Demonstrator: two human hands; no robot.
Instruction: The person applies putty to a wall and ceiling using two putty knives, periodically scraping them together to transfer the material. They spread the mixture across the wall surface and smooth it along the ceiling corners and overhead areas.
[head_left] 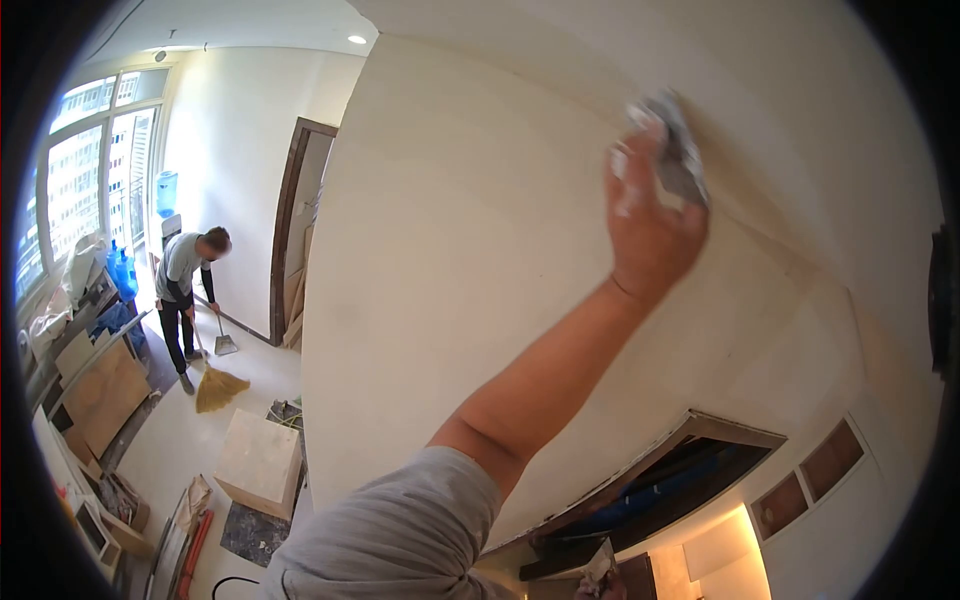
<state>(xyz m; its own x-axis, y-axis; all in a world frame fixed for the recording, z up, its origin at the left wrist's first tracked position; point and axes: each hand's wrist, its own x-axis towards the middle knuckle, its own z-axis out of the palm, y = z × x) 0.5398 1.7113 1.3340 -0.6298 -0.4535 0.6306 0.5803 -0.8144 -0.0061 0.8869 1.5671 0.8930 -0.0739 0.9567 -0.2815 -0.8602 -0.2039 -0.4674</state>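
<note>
My left hand [655, 215], at the end of my raised arm, is closed round a trowel [684, 150] with a grey blade. White putty-like smears cover its fingers, and motion blurs the hand a little. The blade lies at the top of the cream wall [450, 240], close to the ceiling edge. Low in the picture, my right hand [603, 590] is mostly cut off by the frame. It grips a putty knife [600, 562] whose pale, smeared blade points upward; its handle is hidden.
At the left, another person [185, 275] sweeps with a broom [220, 388] and a dustpan [226, 345]. A wooden box [258, 460] stands on the floor near boards [105, 395] and red pipes [195, 550]. Below the wall is a dark recessed opening [650, 490].
</note>
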